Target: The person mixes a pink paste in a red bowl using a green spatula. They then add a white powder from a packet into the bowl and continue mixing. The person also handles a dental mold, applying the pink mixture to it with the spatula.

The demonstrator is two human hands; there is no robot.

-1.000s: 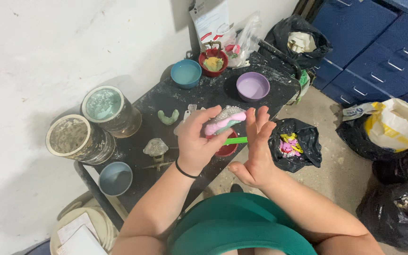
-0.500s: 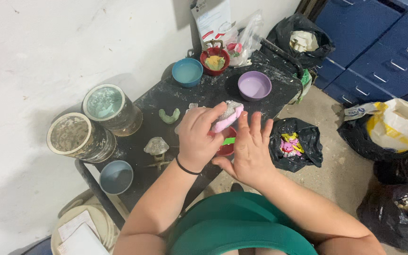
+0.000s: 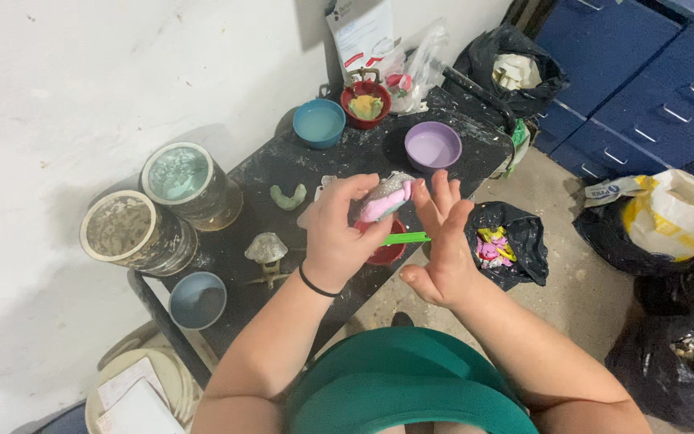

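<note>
Pink-filled tray (image 3: 385, 198) is pinched by left fingers (image 3: 361, 190); right fingers (image 3: 441, 197) spread, just beside it.

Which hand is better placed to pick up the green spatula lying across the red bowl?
Probably the right hand: it is open and empty, right beside the green spatula on the red bowl. The left hand is occupied, gripping the pink-filled tray.

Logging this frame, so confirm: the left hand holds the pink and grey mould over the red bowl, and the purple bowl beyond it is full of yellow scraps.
Wrong on one point: the head view shows the purple bowl empty. The left hand does hold the pink and grey mould over the red bowl.
</note>
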